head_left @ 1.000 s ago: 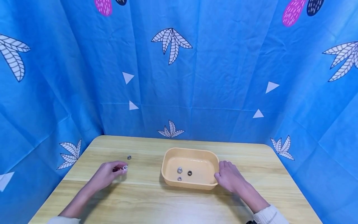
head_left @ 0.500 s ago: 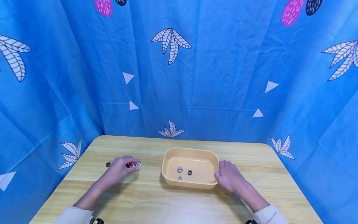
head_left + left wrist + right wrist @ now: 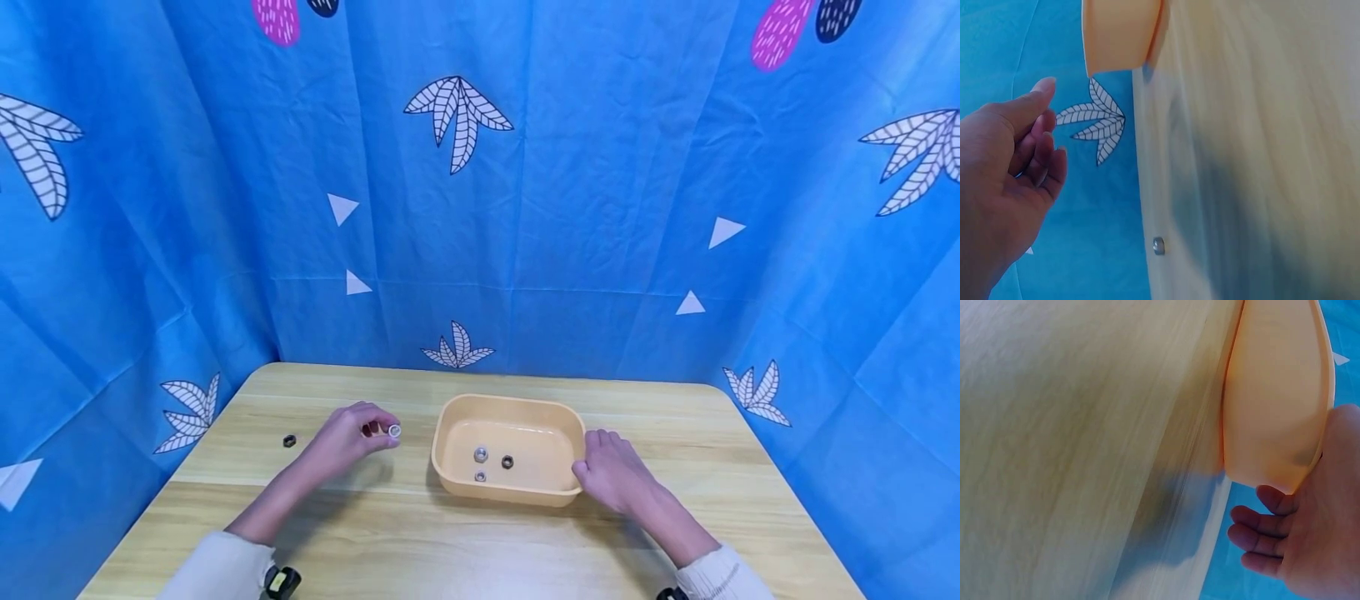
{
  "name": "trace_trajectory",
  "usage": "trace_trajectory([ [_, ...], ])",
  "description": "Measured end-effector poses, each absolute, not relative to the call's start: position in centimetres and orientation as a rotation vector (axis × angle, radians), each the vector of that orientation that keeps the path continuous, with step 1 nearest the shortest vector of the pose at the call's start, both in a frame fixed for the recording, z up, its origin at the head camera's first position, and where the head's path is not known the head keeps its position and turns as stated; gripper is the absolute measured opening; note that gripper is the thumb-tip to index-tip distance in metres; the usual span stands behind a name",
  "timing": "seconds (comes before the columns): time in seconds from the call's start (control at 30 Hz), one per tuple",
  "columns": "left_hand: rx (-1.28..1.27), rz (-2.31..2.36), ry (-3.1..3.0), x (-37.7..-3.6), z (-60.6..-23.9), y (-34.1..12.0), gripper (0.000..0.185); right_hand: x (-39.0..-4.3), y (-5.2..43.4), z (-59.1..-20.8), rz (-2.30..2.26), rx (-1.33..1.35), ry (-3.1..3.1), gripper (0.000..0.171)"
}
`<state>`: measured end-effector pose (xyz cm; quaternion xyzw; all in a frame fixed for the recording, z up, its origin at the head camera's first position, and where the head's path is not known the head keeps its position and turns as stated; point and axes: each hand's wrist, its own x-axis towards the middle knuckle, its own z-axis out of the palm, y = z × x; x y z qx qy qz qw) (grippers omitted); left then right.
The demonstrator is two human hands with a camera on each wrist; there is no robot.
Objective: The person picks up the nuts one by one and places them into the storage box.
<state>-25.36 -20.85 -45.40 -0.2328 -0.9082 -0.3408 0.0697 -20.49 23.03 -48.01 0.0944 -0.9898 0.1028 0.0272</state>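
Silver nut [image 3: 394, 431] pinched in left hand [image 3: 347, 435]; right hand [image 3: 617, 473] grips bin [image 3: 507, 497]; three nuts [image 3: 481, 455] inside; lone nut [image 3: 289, 441] on table [image 3: 450, 550].

Surface [image 3: 465, 558]: pale yellow wood-grain top, grain running roughly left to right; far corners rounded. A whitish sheen lies on its near middle part. Directly on it: one peach-coloured tray [image 3: 502, 493], open-topped, rounded rectangle, standing flat near mid-width, long sides roughly parallel to the far edge and set back from it. Also one small nut [image 3: 289, 441] on the left part, well apart from the tray; dark in head view, greyer in left wrist view.
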Motion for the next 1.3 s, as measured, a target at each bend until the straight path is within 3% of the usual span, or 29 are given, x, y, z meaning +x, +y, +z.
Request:
trace_trajectory([
  [1.3,-1.053,-0.846,-2.733,-27.1,-43.9,-12.7,0.025,-20.6,23.2,-47.9,0.291,0.305,-3.06,0.031],
])
